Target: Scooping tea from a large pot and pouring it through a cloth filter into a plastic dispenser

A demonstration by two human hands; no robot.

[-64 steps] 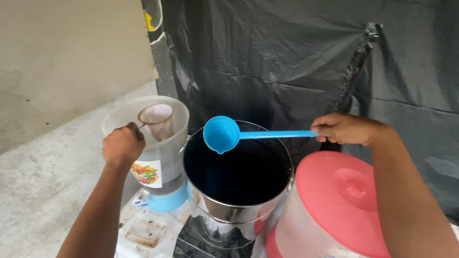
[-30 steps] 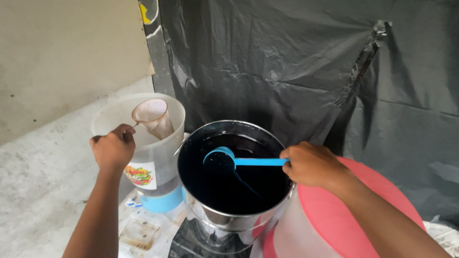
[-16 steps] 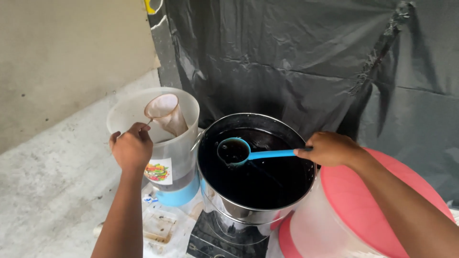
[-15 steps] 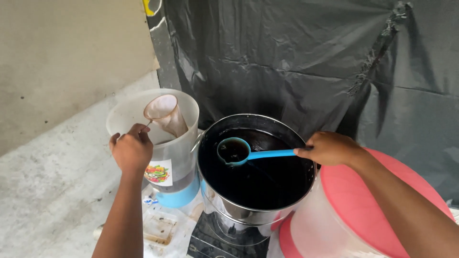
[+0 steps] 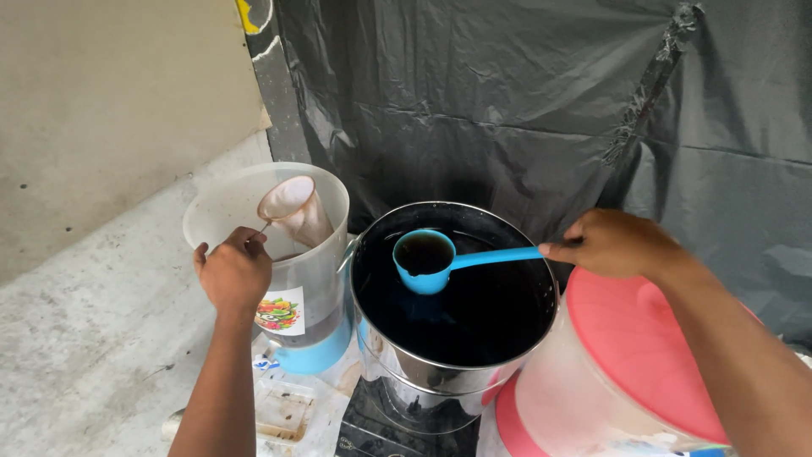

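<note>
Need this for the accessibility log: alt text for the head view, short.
A right hand holds a blue ladle full of dark liquid above a steel pot of the same liquid. The left hand holds a cloth strainer in a translucent jug; a pink-lidded container stands at right.

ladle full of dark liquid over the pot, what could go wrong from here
The blue ladle is brimful and held by the right hand at the handle's far end, so a tilt could spill over the steel pot rim. The cloth strainer, steadied by the left hand in the plastic jug, is small; a fast pour may overflow it.
</note>
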